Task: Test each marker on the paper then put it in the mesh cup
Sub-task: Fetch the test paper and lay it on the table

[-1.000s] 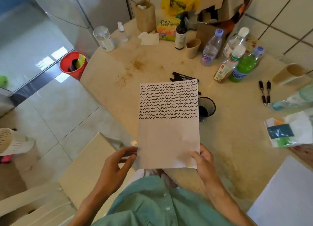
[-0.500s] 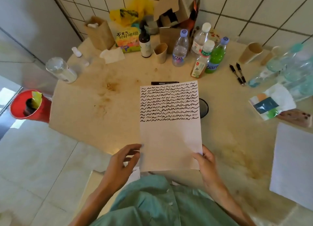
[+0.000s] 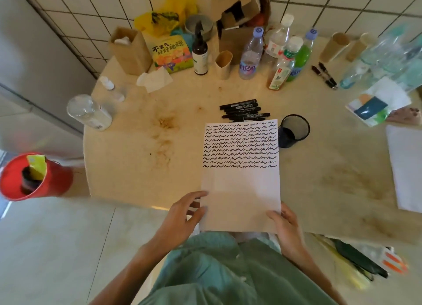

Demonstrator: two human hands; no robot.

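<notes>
A white sheet of paper (image 3: 241,190), its upper half covered in rows of black squiggles, is held over the table's near edge. My right hand (image 3: 285,224) pinches its lower right corner. My left hand (image 3: 185,213) sits at the lower left edge with fingers loosely bent, fingertips touching the sheet. Several black markers (image 3: 243,110) lie in a pile on the table just beyond the paper's top edge. The black mesh cup (image 3: 294,130) stands upright to the right of the paper's top corner; I see no marker in it.
The beige table (image 3: 141,149) is stained. Bottles (image 3: 280,60), paper cups, a cardboard box and a snack bag crowd the back by the tiled wall. Two pens (image 3: 324,75) lie at back right, a white sheet (image 3: 406,167) at right. A red bin (image 3: 34,177) stands on the floor at left.
The view has swung right and tilted, bringing the marker pile and mesh cup fully into sight. Both hands keep the paper at the same grip; the sheet has barely moved.
</notes>
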